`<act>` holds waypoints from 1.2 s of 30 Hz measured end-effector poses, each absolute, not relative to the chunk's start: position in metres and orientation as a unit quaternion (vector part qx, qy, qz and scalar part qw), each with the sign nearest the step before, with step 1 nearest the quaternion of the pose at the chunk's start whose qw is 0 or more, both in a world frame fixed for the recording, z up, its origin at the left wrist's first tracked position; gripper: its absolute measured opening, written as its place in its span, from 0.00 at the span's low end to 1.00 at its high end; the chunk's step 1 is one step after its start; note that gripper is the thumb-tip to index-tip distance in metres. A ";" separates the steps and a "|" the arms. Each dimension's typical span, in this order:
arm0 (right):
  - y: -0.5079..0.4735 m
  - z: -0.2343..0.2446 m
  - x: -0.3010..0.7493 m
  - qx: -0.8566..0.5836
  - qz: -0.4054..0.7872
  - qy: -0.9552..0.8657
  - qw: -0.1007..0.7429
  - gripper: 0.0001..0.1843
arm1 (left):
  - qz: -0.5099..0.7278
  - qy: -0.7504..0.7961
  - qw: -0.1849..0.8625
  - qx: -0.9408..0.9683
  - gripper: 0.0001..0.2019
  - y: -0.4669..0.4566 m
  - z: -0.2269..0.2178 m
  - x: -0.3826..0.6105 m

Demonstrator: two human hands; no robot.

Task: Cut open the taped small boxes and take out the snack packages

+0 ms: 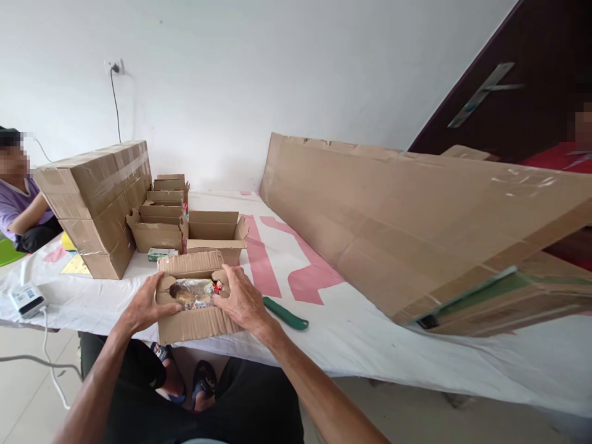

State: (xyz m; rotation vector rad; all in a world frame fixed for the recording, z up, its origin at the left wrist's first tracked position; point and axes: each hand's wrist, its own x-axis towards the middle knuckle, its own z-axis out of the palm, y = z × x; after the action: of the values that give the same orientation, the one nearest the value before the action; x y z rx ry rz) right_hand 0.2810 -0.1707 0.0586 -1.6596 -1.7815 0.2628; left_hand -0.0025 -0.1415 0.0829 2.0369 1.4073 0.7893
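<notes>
A small open cardboard box (197, 322) sits at the near edge of the white-covered table (370, 333). Inside it lies a clear plastic packet (192, 292) with something brown and a red bit. My left hand (147, 303) lies on the box's left side, fingers curled over the left flap. My right hand (241, 297) presses on the right flap, fingertips at the packet's edge. Both hands touch the box.
Several open small boxes (160, 231) stand behind, one (216, 233) just beyond. A taped stack of cartons (99, 203) is at the left. A large flat cardboard sheet (416, 228) leans at the right. A green-handled tool (287, 313) lies beside my right hand. People sit at both far sides.
</notes>
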 end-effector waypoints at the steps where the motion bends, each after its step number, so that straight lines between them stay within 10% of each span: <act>1: -0.171 0.058 0.283 -0.632 0.093 -0.686 0.347 0.39 | 0.278 0.542 0.235 0.758 0.45 -0.143 0.085 0.005; 12: -0.170 0.024 0.330 -0.606 0.143 -0.602 0.500 0.25 | 0.293 0.576 0.178 0.742 0.35 -0.148 0.086 0.019; 21: -0.179 0.048 0.323 -0.597 -0.068 -0.705 0.376 0.20 | 0.163 0.649 0.103 0.736 0.35 -0.156 0.105 0.046; 27: -0.176 0.068 0.328 -0.520 -0.007 -0.799 0.300 0.19 | 0.159 0.653 0.095 0.734 0.29 -0.154 0.112 0.052; 36: -0.166 0.094 0.318 -0.546 0.040 -0.804 0.231 0.11 | 0.359 0.535 0.357 0.677 0.37 -0.146 0.107 0.004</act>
State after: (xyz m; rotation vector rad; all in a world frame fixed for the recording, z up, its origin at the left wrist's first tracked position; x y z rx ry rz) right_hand 0.3176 -0.1662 0.0941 -1.5027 -2.2110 0.1095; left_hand 0.0041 -0.1461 0.1068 1.7469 1.3802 0.9265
